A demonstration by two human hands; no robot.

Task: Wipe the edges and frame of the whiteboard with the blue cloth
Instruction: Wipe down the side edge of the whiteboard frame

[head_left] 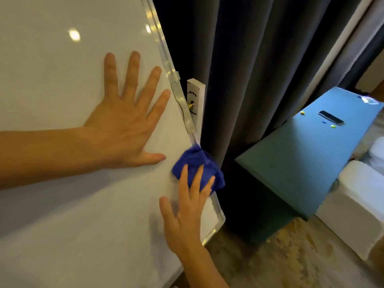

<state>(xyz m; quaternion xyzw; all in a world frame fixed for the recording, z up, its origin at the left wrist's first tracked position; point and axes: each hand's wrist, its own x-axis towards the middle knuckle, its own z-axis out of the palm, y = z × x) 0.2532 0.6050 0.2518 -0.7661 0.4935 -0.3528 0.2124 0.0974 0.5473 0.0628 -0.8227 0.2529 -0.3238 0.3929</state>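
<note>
The whiteboard (pixel 52 80) fills most of the view, tilted, with its pale frame (pixel 166 65) running down its right side to the lower corner. To the right of it hangs a dark curtain (pixel 259 69), and further right stands a blue counter (pixel 324 142) with a phone (pixel 330 117) lying on it, well apart from the work.

The left hand (pixel 124 125) lies flat on the board with the fingers spread wide; it holds nothing and, I judge, only steadies the board. The right hand (pixel 185 210) is below and to the right of it. Its grip is open and flat, not pinching: the fingers (pixel 196 181) press the blue cloth (pixel 197 167) against the frame. The cloth sits just above these fingertips, folded over the right edge.

The step in hand seems to be wiping the right edge, low on the board. The next move calls for sliding the cloth along the frame while keeping pressure, towards the lower corner (pixel 218 223) just below the grip or upward past the clip (pixel 176 80).
</note>
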